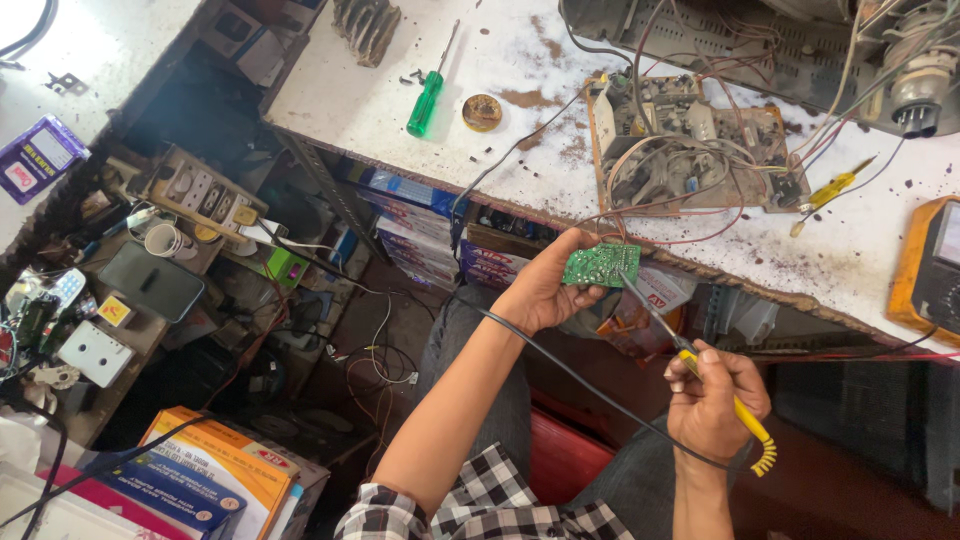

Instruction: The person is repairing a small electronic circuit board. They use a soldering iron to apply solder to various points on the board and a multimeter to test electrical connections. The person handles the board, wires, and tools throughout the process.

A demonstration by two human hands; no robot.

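Your left hand (540,290) is closed around one small green circuit board (601,265), with fingers along its upper edge and thumb below. You hold the board in the air just in front of the workbench edge, not resting on any surface.

Your right hand (715,400) is closed in a pen-style grip on one soldering iron (690,358) with a yellow handle. Its thin metal shaft slants up and left; the tip sits at the lower right corner of the green board. Whether tip and board actually touch cannot be told. One black cord (590,390) runs from the iron's coiled yellow end, crossing under your left forearm.

On the white workbench (380,100) you have:

1. One green-handled screwdriver (427,100), lying at a slant, well apart from both hands.
2. One round brass-coloured tin (482,112), just beside the screwdriver.
3. One large brown circuit board (690,150) carrying many wires and components, lying directly beyond the green board.
4. One yellow-handled screwdriver (835,185), just to the right of the large board.
5. One yellow-cased meter (925,270) at the right edge, partly cut off by the frame.

To the lower left, one stack of flat orange and blue boxes (215,475) lies beside your left elbow.
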